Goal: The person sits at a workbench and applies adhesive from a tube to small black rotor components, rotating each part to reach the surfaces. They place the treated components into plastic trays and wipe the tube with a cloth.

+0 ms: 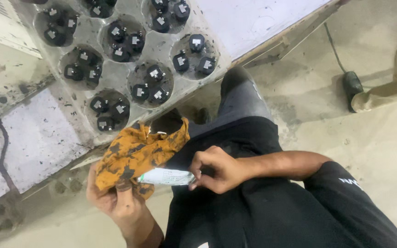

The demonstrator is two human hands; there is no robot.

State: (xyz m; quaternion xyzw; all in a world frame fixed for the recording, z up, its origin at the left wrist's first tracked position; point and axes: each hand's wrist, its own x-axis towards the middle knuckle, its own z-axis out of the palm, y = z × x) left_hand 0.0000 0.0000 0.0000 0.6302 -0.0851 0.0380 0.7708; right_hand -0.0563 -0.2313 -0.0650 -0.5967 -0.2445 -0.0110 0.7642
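Left hand [116, 195] is bunched around an orange rag [136, 154], fingers closed on it. Right hand [217, 169] pinches the end of a white tube [166, 177] poking out of that rag, low in front of the dark trousers. Just above, a grimy grey tray [116, 76] of black caps [194, 53] sits on a stained white table [253, 18]. Bare concrete floor [368, 142] all round.

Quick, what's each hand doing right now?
Left hand: closed, holding an orange stained rag.
Right hand: closed, gripping a white tube that the rag partly wraps.
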